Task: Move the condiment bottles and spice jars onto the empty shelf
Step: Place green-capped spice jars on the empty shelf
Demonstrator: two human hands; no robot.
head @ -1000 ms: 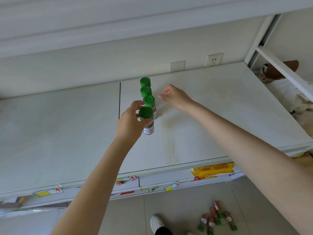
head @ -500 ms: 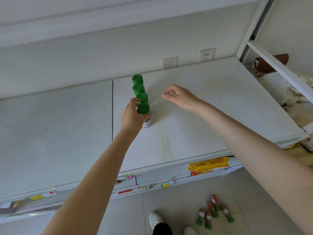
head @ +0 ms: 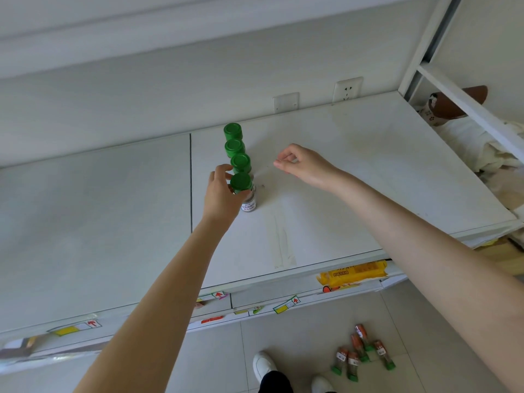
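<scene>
White shelf [head: 354, 180], top board, seen from above; a seam splits it into two panels. Four green-capped spice jars [head: 234, 148] stand in single file on the right panel just beside the seam. They run from near the back wall toward the front edge, caps close together. Left hand [head: 222, 194] grasps the front jar [head: 242, 184], thumb and fingers curled round its green cap. The clear body and white label show below the hand. Base sits at board level; whether it rests fully on the shelf cannot be told. Right hand [head: 307, 165] hovers over the board to the right of the row, apart from the jars. Its fingers are loosely curled, thumb and forefinger tips near each other, nothing in it. Wall socket [head: 348, 88] on the wall behind. Yellow packet [head: 353, 273] pokes out from a lower tier; paper tags [head: 286, 304] with red arrows line the tier edges. On the tiled floor five floor jars [head: 357, 346] lie on their sides in a loose cluster, green caps, orange contents, near white shoes [head: 263, 364].
</scene>
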